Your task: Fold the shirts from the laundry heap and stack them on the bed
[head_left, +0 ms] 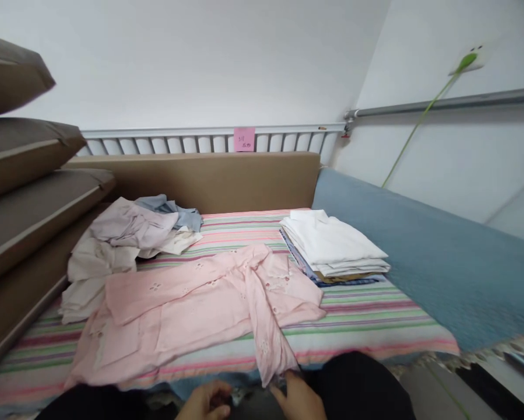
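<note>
A pink shirt with cut-out flower embroidery lies spread on the striped cloth, its collar end to the right. One of its sleeves hangs towards me over the near edge. My right hand is closed at that sleeve's cuff, with the thumb and fingers on the fabric. Left of the cuff, my left hand has its fingers curled inward, just below the near edge. Whatever it may hold is hidden.
A folded stack of clothes, white on top, sits at the right. Crumpled clothes lie at the back left beside stacked brown cushions. A blue padded armrest borders the right side. Behind the brown backrest is a radiator.
</note>
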{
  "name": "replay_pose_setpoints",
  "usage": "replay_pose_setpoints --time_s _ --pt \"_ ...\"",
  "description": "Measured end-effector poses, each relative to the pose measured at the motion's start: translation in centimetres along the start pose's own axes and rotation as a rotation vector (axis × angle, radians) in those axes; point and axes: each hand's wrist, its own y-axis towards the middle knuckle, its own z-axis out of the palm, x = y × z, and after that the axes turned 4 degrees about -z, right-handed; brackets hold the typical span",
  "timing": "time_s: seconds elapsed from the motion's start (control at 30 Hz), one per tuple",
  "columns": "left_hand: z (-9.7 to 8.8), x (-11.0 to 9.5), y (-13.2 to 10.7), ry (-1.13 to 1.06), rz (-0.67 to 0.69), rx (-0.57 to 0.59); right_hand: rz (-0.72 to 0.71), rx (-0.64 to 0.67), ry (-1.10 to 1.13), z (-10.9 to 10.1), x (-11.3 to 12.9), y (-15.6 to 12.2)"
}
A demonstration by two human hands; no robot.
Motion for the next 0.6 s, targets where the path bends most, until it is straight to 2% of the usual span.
replay_pose_setpoints --time_s 0.13,0.27,0.43,0.6 --pt "0.5 -0.6 -1.2 -0.007 -0.07 -0.066 -0.044 -0.042 -0.022 0.0 0.1 0.9" --pt "1.0 -0.9 -1.8 -0.021 -0.111 -0.087 -0.067 -0.023 -0.022 -0.2 0.1 0.0" --pt "1.5 -0.9 -1.5 -0.037 -0.066 -0.032 -0.07 -0.054 -0.014 -0.4 1.9 -1.5" --pt "1.5 -0.7 -1.2 -0.004 -0.088 0.003 -0.051 -0.098 -0.064 0.1 3.5 -0.5"
